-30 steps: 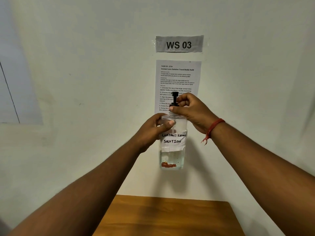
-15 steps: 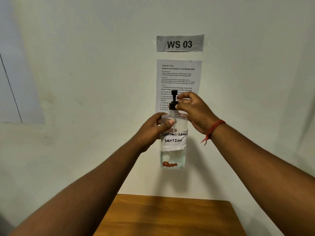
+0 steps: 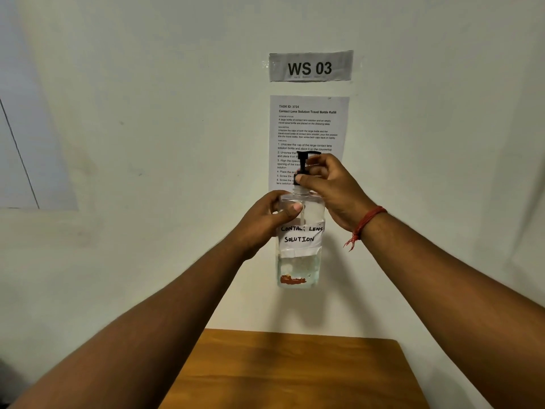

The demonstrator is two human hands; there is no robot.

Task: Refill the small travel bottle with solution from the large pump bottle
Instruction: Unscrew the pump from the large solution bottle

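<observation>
I hold the large clear pump bottle (image 3: 298, 261) upright in the air in front of the wall; its white label reads "CONTACT LENS SOLUTION" and a little liquid sits in the bottom. My left hand (image 3: 265, 219) wraps the bottle's shoulder from the left. My right hand (image 3: 333, 184) pinches the black pump cap (image 3: 302, 163) at the collar, and the cap stands slightly above the neck. The small travel bottle is not in view.
A wooden table (image 3: 295, 370) lies below the bottle, against the white wall. A "WS 03" sign (image 3: 310, 66) and a printed task sheet (image 3: 308, 125) are stuck to the wall behind my hands.
My right hand has shifted its grip round the pump collar, and the cap has risen a little from the neck. The bottle and my left hand stay in place.
</observation>
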